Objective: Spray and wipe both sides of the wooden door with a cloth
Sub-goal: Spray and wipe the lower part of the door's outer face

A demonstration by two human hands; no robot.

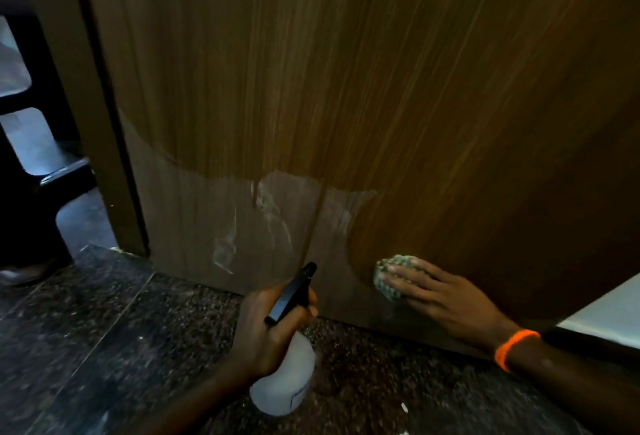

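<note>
The brown wooden door (pixel 346 88) fills most of the view, with a pale dusty band and whitish streaks (pixel 242 223) across its lower left. My right hand (pixel 440 292) presses a small greenish cloth (pixel 393 270) flat against the door's bottom part, fingers straight. To its left my left hand (pixel 270 327) grips a white spray bottle (pixel 287 382) with a black nozzle (pixel 294 292) that points up at the door. An orange band circles my right wrist.
Dark speckled stone floor (pixel 138 330) runs below the door. The door's edge and frame (pixel 100 123) stand at the left, with dark furniture (pixel 31 143) beyond. A white surface (pixel 609 313) juts in at the right edge.
</note>
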